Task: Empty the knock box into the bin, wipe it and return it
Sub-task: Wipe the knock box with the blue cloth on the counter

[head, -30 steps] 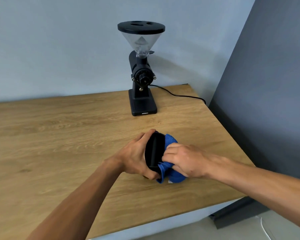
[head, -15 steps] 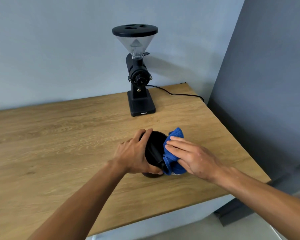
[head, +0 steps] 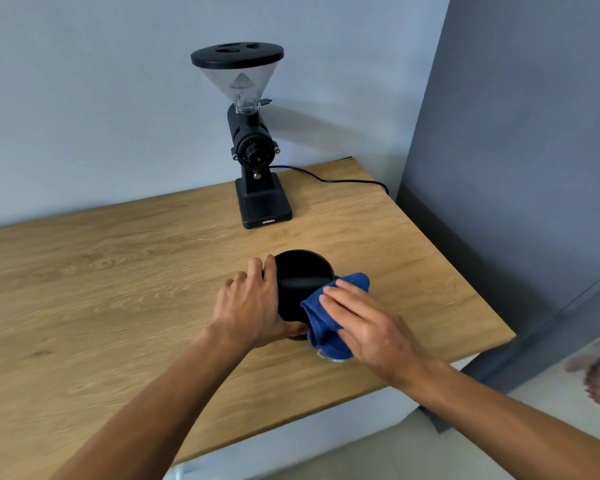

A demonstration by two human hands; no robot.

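Both hands are at the knock box point(head: 302, 271): the left hand point(head: 248, 308) wraps round its left wall, fingers curled over the rim and thumb tucked under the near side, while the right hand point(head: 361, 327) lies flat with fingers straight and close together, pressing a blue cloth point(head: 321, 327) against the box's right rim and near wall. That black round box sits on the bench point(head: 101, 289) toward its right front part, mouth up, its dark knock bar point(head: 300, 282) running across the opening. Pale oak-grain wood covers the bench, which has a white edge below the front. Farther back, near the wall, a black coffee grinder point(head: 255, 161) stands upright with a clear funnel hopper point(head: 241, 83) and black lid, well apart from the box; its black cord point(head: 343, 181) trails right across the wood and drops off the bench's edge. Behind is a light blue-grey wall point(head: 84, 98); on the right a darker grey panel point(head: 516, 150) rises beside the bench. Pale floor point(head: 378, 455) shows at the lower right.
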